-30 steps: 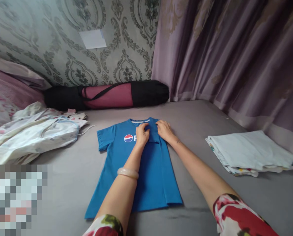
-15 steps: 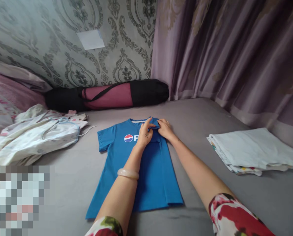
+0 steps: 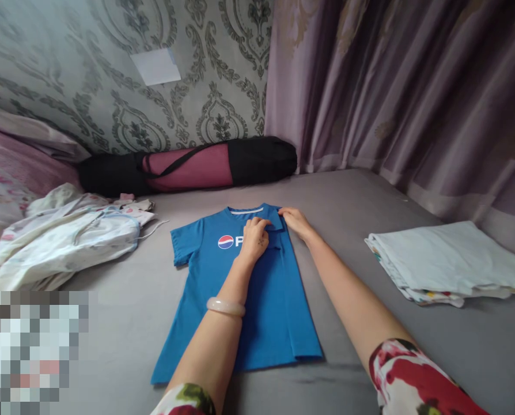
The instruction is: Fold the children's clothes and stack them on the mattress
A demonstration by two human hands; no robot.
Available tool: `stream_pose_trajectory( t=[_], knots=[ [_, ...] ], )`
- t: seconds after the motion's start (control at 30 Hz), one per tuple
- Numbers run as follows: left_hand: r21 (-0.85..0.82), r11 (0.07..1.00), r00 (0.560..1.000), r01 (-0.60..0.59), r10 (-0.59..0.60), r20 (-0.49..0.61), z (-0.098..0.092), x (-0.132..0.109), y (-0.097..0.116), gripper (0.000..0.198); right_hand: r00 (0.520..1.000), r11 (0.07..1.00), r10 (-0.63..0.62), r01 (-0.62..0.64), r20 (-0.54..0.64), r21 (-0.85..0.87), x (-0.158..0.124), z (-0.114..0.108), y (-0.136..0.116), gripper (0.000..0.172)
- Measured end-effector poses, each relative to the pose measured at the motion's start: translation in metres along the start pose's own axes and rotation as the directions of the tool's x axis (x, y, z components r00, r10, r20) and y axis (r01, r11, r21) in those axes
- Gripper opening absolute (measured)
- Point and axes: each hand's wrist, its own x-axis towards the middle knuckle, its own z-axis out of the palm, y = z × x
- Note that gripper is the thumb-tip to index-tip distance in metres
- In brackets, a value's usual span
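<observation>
Centrally, left fingers (image 3: 264,222), right fingers (image 3: 288,212) pinching shirt (image 3: 266,305), crumpled clothes (image 3: 80,239) left, folded cloth (image 3: 443,256) right

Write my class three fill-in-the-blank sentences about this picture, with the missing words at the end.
The shirt on the bed is ____ in color.
The bracelet circles the person's ____ forearm.
The folded cloth lies to the ____ of the shirt.
Missing words: blue; left; right.

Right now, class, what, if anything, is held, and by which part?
The right hand touches the blue shirt at its shoulder edge; the left hand rests on its chest, beside the logo. Whether either grips cannot be told.
</observation>
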Motion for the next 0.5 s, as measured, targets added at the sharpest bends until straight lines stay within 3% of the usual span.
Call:
stream_pose_trajectory(
  t=[0.23, 0.37, 0.5],
  knots=[
    [-0.066, 0.996, 0.997, -0.053, 0.05, -0.051, 0.0043, 0.0004, -0.0032, 0.037, 0.998, 1.0, 0.007, -0.007, -0.061, 0.001, -0.0034, -0.0002, -0.0054, 0.03],
    [-0.131, 0.991, 0.998, 0.033, -0.039, -0.042, 0.0009, -0.0024, 0.0007, 0.05, 0.997, 0.999, 0.02, -0.023, -0.072, -0.041, -0.0023, 0.0023, -0.0035, 0.023],
    [-0.104, 0.992, 0.997, 0.074, -0.073, 0.007, -0.0031, -0.0042, 0.0053, 0.04, 0.995, 0.996, 0.028, -0.036, -0.091, -0.085, -0.003, 0.0041, -0.0026, 0.014]
  ],
)
